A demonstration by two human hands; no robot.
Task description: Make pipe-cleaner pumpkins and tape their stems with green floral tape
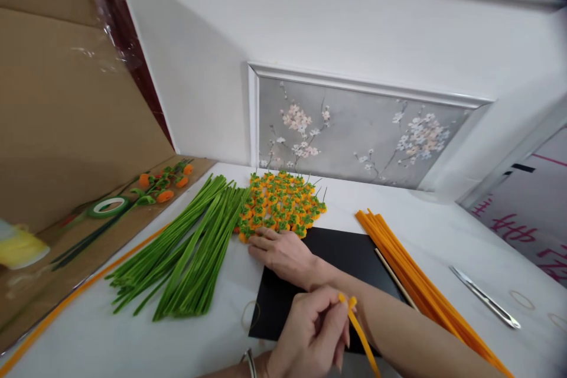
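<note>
My left hand (310, 328), a metal bracelet at its wrist, is closed in a pinch near the bottom centre. Between its thumb and fingers is an orange pipe cleaner (361, 336) with a small bent end on top. My right arm crosses beyond it, and my right hand (283, 254) lies at the front edge of a cluster of small orange-and-green pipe-cleaner pieces (283, 201). Its fingers are stretched out and slightly apart, touching or nearly touching the front pieces; the thumb and palm are hidden. Beneath the right forearm is a black mat (341, 248).
Green pipe cleaners (199, 254) lie in bundles left of the cluster. Orange pipe cleaners (411, 271) and a thin stick (396, 277) are to the right, then metal snips (485, 298). Cardboard (88, 100) at left bears green tape (107, 207) and finished orange stems (162, 186).
</note>
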